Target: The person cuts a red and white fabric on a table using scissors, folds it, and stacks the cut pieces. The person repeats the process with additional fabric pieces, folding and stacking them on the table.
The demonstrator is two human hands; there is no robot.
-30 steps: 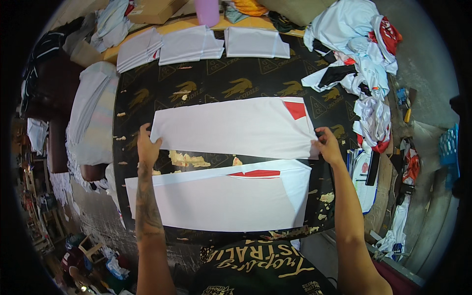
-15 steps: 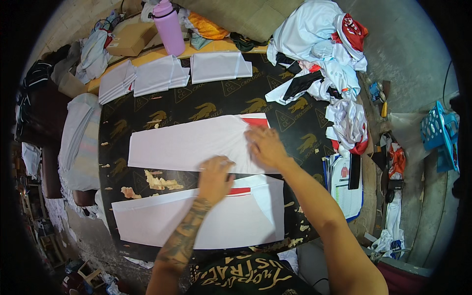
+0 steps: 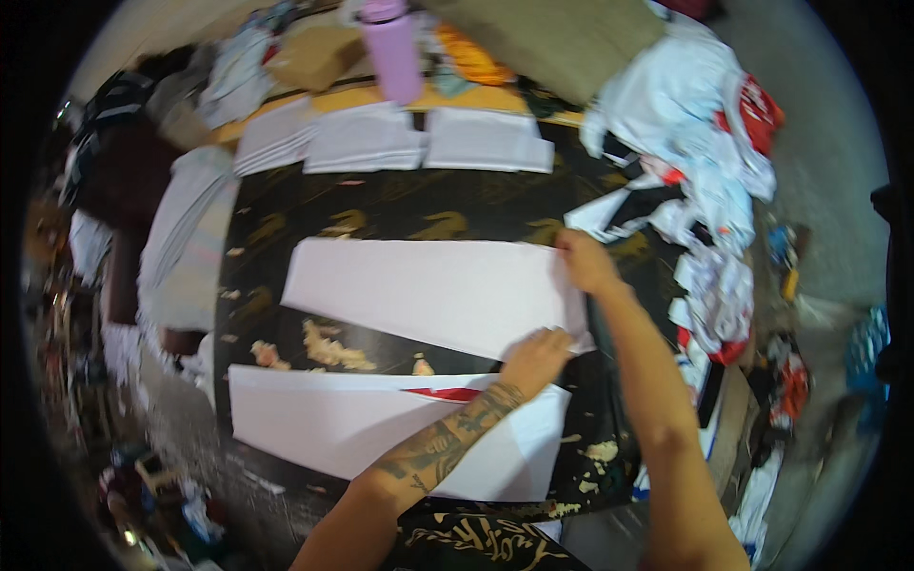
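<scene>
A white fabric panel [image 3: 409, 285], wide at its right end and narrower at its left, lies across the dark table. My right hand [image 3: 586, 264] is closed on its far right corner. Down at the near right corner, my left hand [image 3: 538, 362] has its fingers closed on the edge; motion blurs them somewhat. Shading and slight creases run along the panel's right end between my hands. Closer to me lies a second white fabric panel [image 3: 314, 409] with a red strip [image 3: 443, 393] at its far edge, partly covered by my tattooed left forearm.
Folded white stacks [image 3: 362, 140] line the table's far edge, before a pink bottle [image 3: 393, 57] and a cardboard box [image 3: 317, 55]. A heap of white, red and black garments [image 3: 685, 114] covers the right side. Cream scraps [image 3: 333, 347] lie between the panels. More white cloth [image 3: 181, 247] is stacked at left.
My right hand has gone to the far corner and my left hand to the near right corner. The far panel's red corner no longer shows. The whole view has shifted.
</scene>
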